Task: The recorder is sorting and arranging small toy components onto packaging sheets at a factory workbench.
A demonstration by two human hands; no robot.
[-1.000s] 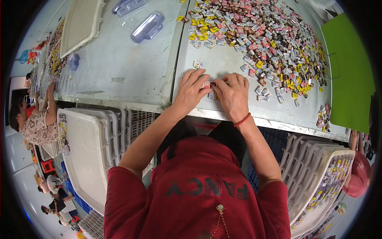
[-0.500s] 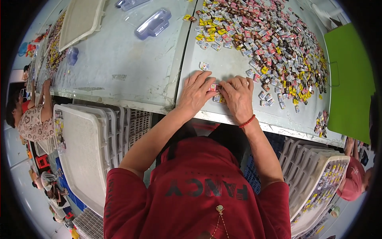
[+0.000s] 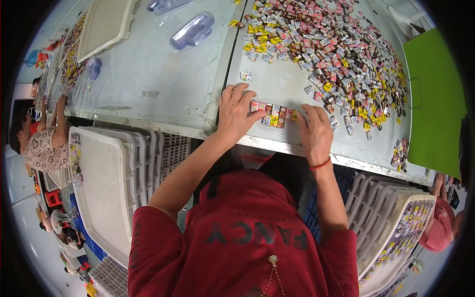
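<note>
A neat cluster of small printed box-shaped pieces (image 3: pixel 275 115) lies flat on the table near its front edge, its top row reaching further left than the lower rows. My left hand (image 3: pixel 236 110) is at the cluster's left end, fingers apart, thumb at the pieces. At the right end is my right hand (image 3: pixel 316 127), its fingers spread beside the yellow piece; whether they touch it I cannot tell. One loose white printed piece (image 3: pixel 246 75) lies beyond my left fingers. A large loose pile of similar pieces (image 3: pixel 341 64) in pink, brown, yellow and white spreads across the far right.
Clear plastic moulded trays (image 3: pixel 193 30) and a pale shallow tray (image 3: pixel 106 29) lie on the left table. Stacked crates (image 3: pixel 101 183) stand below left; more crates (image 3: pixel 381 218) stand below right. A green panel (image 3: pixel 435 99) borders the right side. Other people sit at both sides.
My hands have moved apart, the right one to the right and the left slightly left, uncovering the cluster. The loose white piece has shifted slightly left.
</note>
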